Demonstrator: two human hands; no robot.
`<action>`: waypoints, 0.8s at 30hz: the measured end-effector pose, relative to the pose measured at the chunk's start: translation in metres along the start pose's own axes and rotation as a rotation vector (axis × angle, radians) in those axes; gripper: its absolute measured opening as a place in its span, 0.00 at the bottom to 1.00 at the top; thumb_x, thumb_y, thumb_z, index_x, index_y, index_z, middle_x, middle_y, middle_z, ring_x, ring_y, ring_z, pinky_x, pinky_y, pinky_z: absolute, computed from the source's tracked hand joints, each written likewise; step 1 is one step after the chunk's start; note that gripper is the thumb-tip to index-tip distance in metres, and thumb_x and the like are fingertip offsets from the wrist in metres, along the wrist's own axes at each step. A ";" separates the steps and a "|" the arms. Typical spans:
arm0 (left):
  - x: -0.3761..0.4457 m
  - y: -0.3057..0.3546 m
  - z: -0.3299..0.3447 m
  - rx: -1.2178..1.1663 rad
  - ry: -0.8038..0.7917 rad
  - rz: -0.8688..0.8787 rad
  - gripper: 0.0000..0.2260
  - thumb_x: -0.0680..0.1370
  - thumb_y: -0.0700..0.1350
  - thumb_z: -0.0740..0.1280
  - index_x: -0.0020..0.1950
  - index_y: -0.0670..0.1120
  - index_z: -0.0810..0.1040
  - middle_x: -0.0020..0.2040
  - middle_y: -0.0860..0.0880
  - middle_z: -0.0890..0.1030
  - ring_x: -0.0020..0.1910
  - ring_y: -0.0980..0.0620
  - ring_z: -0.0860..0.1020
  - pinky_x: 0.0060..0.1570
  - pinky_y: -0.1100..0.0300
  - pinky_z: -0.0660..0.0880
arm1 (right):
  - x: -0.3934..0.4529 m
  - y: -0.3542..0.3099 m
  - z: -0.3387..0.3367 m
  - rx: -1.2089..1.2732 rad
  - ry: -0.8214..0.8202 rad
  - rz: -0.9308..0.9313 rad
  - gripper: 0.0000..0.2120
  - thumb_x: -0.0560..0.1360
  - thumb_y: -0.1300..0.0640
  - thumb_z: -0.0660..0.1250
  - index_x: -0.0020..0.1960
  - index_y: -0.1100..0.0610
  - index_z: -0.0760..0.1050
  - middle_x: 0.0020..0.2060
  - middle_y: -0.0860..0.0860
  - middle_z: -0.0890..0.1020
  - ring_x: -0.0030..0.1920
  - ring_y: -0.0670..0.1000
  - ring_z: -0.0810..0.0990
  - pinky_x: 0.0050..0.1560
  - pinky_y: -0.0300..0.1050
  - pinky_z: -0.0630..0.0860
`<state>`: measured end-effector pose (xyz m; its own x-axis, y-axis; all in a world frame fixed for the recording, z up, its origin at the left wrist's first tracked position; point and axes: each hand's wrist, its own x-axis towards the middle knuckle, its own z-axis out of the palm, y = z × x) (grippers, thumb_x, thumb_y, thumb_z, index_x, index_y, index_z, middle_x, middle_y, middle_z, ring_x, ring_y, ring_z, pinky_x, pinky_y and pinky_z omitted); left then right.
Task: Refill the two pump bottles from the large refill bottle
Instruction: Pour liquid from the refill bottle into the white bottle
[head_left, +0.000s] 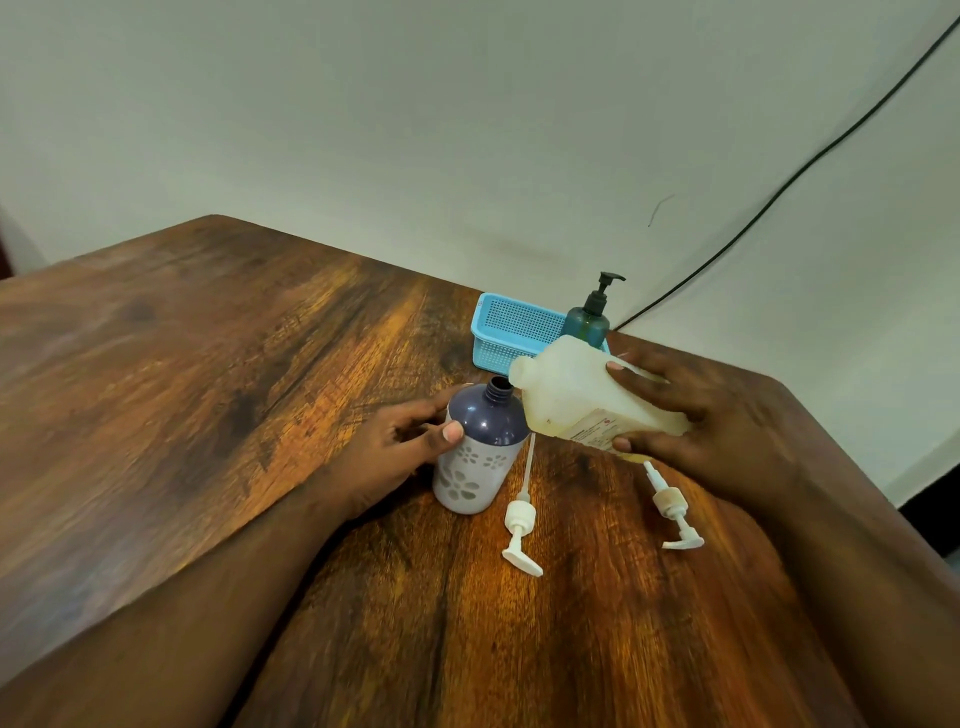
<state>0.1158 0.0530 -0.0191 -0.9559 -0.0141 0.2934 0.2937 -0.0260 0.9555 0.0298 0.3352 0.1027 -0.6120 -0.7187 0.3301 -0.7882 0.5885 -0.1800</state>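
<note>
Refill bottle (576, 395): hangs tipped almost flat above the counter (208, 389), spout lowered toward the left and just beside the open neck (500, 388) of the purple pump bottle (478, 452). Shows no stream between spout and neck; looks like the very start of a pour, or the aiming before it. Carries a little yellowish liquid pooled along its lower side, which probably explains so steep a tilt. Sits gripped by the right hand (696, 415), fingers spread across the top face and thumb under the lower edge, likely a wide hold to steady a broad, slippery body. Blue basket (511, 325): stands at the far edge near the wall, well out of the pouring path. Purple pump bottle: stands upright on the counter, cap off, white flower pattern on its lower half; held round the shoulder by the left hand (400, 441), fingers and thumb curled on it, presumably to keep it from tipping or sliding under the spout. Green pump bottle (589, 322): stands upright at the basket's right end with its dark pump fitted; cannot tell whether inside the basket or just behind it, nor how full. Two white pumps: one (519, 519) lies flat just right of the purple bottle, the other (672, 512) partly under the right hand, both parked close, seemingly ready for refitting. Label (597, 428) on the refill bottle: shows small print with a red mark, too blurred to read; no brand legible anywhere.
</note>
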 end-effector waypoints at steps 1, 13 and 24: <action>0.000 0.000 0.000 -0.002 -0.002 0.001 0.20 0.73 0.57 0.67 0.65 0.59 0.77 0.63 0.56 0.81 0.63 0.56 0.79 0.54 0.60 0.79 | -0.003 0.002 0.007 0.067 0.022 0.020 0.29 0.72 0.52 0.73 0.70 0.43 0.64 0.66 0.41 0.65 0.63 0.45 0.66 0.50 0.13 0.59; -0.001 0.001 0.003 -0.016 0.015 0.006 0.17 0.76 0.49 0.67 0.65 0.54 0.76 0.60 0.58 0.83 0.60 0.58 0.80 0.51 0.65 0.78 | -0.032 0.010 0.105 1.109 0.418 0.566 0.32 0.69 0.67 0.72 0.68 0.46 0.68 0.52 0.37 0.82 0.54 0.41 0.81 0.45 0.40 0.81; -0.001 -0.002 0.003 -0.010 0.039 0.001 0.17 0.76 0.51 0.68 0.64 0.52 0.78 0.59 0.55 0.84 0.59 0.55 0.81 0.49 0.65 0.78 | -0.030 0.014 0.118 1.225 0.448 0.617 0.37 0.69 0.71 0.71 0.68 0.42 0.65 0.63 0.45 0.77 0.62 0.46 0.77 0.52 0.43 0.80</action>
<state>0.1161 0.0558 -0.0207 -0.9545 -0.0534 0.2933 0.2954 -0.0364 0.9547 0.0293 0.3210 -0.0189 -0.9790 -0.1621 0.1238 -0.1101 -0.0911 -0.9897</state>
